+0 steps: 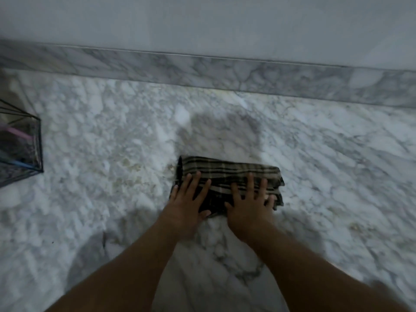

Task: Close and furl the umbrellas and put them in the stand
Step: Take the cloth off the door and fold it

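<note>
Both hands lay flat on the folded plaid umbrella on the floor.

The left hand (188, 199) had its fingers (195, 181) straight and spread, pressing the umbrella (227, 174) near its left end; the right hand (249, 201) pressed the same way nearer the right end, fingers splayed, neither hand curled round the cloth. The umbrella lay directly under and just beyond the fingertips, its long axis running left to right across both palms, so a roll away from the person looked like the likely furling move. The marble floor (112, 131) carried it. The wire stand (24, 149), already holding coloured shafts, stood well off to the left, on the left hand's side.
</note>
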